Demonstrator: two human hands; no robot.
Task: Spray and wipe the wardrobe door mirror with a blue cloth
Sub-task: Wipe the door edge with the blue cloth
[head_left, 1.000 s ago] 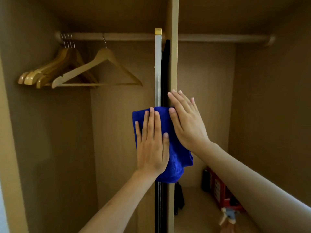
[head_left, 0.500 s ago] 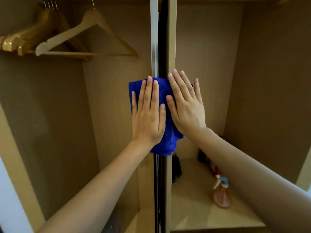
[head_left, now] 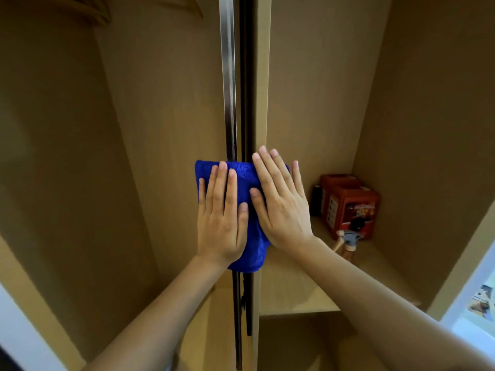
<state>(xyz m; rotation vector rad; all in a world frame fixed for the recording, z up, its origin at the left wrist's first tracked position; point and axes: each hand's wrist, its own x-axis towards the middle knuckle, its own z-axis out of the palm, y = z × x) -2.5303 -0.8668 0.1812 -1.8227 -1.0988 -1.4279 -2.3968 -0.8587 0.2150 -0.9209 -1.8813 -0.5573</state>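
While both palms lie flat with fingers straight, the blue cloth (head_left: 242, 175) is pressed by the left hand (head_left: 221, 223) and right hand (head_left: 281, 207) against the door's narrow mirror edge (head_left: 227, 76); a spray bottle (head_left: 348, 241) stands on the shelf (head_left: 294, 295).

Deep blue cloth (head_left: 242, 188), tan wardrobe walls (head_left: 316, 89), red box (head_left: 351, 207).

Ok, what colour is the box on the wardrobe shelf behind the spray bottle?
Red, with a printed label, seen in the head view: the box sits behind the spray bottle.
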